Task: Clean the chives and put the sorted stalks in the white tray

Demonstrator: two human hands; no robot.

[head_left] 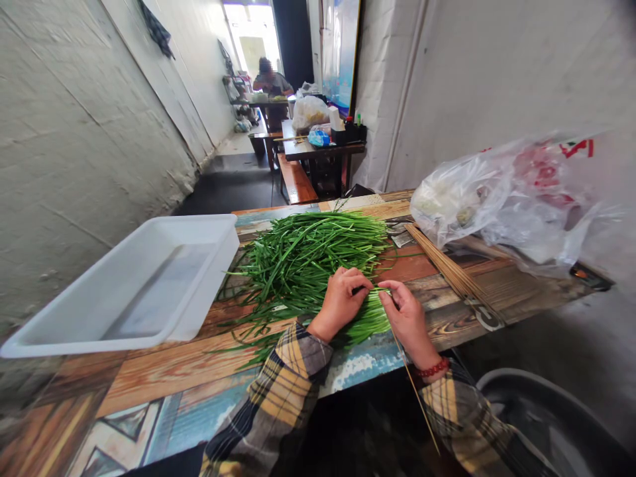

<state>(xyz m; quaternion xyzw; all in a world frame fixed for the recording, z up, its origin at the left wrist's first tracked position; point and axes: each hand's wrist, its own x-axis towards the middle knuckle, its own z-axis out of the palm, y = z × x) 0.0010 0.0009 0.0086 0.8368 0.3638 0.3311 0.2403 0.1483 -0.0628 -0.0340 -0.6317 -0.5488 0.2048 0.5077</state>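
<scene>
Green stalks: a broad pile of long, thin leaves (298, 255) in the middle of the tabletop (169, 371), under and beyond both hands.
Long axis of stalks: roughly left to right, dark leafy tips to the left, paler ends to the right.
Loose skewer: one thin stick (419, 400) slanting from beneath the right palm past the table's near edge, crosswise to the stalks.
Left hand: the left hand (342, 298) is over the pile, fingers curled, thumb and forefinger closed in a pinch at the pale ends; what exactly lies between them is too small to tell.
Right hand: the right hand (410, 324) is just right of the pale ends and nearer the skewer, fingers partly bent, apparently gripping it; fingertips almost meet the left hand's.
Skewer bundle: many sticks (447, 265) to the right, beyond the right hand.
Plastic bag: a clear bag (462, 192) behind the bundle.
White tub: a shallow tub (209, 291) left of the pile.
Background: a seated person (273, 83) at the far end.
</scene>
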